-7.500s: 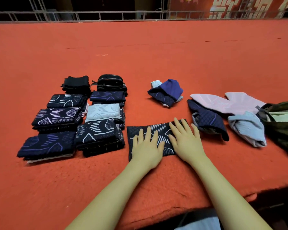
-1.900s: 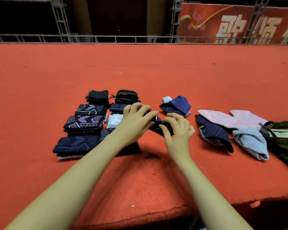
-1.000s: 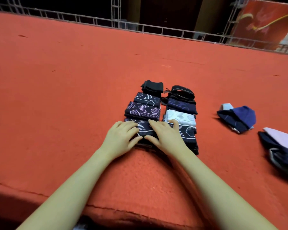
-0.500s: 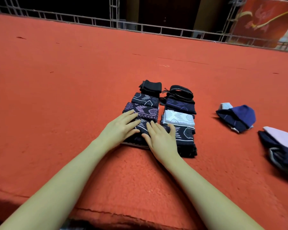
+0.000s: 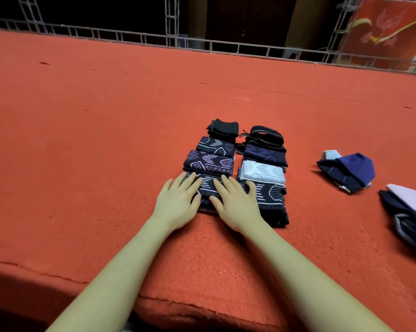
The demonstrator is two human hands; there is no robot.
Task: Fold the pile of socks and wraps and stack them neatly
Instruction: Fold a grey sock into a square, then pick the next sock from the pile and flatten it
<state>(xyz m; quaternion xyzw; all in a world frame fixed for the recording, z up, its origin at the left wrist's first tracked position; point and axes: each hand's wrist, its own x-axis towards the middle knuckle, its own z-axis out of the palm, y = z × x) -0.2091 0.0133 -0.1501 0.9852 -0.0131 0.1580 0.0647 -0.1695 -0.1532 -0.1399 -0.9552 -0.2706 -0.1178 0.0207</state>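
Head view: my left hand (image 5: 178,202) and right hand (image 5: 235,202) lie flat, fingers straight, side by side on the nearest folded sock (image 5: 208,188), the front of the left row. Just right of that sock sits another folded stack (image 5: 269,200). Beyond it lie more folded pieces, with a white one (image 5: 262,172). Well right of it, unfolded socks (image 5: 346,172) lie on the red carpet (image 5: 106,140).
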